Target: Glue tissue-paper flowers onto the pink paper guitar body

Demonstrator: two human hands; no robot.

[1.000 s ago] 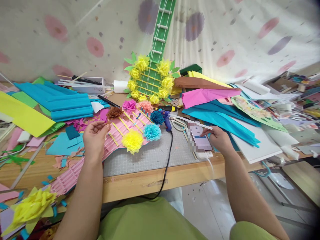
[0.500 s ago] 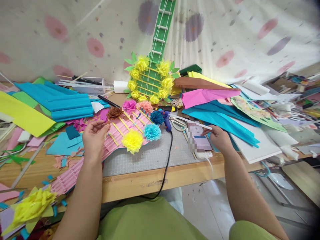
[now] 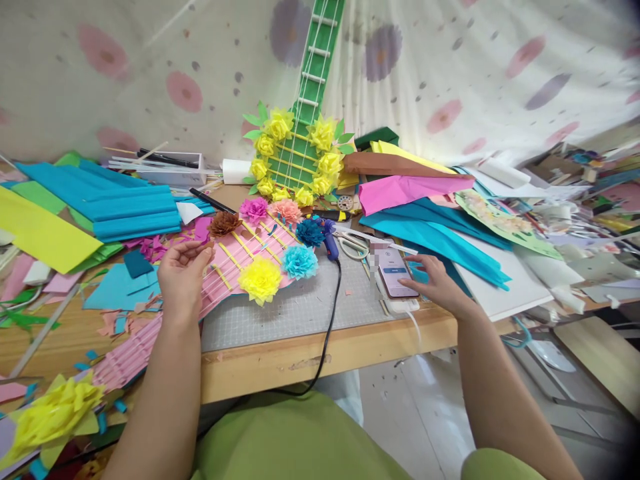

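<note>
My left hand [image 3: 184, 272] is closed in a pinch above the left edge of a pink paper guitar [image 3: 240, 261]; a small brown scrap seems to show at the fingertips, too small to make out. The guitar carries brown, magenta, peach, dark blue, light blue and yellow [image 3: 260, 280] paper flowers. My right hand [image 3: 431, 280] has its fingers apart at the right edge of a phone [image 3: 395, 271] with a lit screen. A purple glue gun [image 3: 331, 241] stands beside the blue flowers, with scissors [image 3: 354, 247] to its right.
Behind stands a green paper guitar [image 3: 295, 157] ringed with yellow flowers. Blue crepe paper [image 3: 133, 212] and a pen tray [image 3: 193, 175] lie left; pink, brown and blue sheets lie right. A black cord [image 3: 327, 340] crosses the cutting mat [image 3: 280, 323] and table edge.
My right hand has shifted down from the phone's upper right to its right edge, with its fingers spread wider. My left hand keeps its pinch. The whole view has shifted slightly.
</note>
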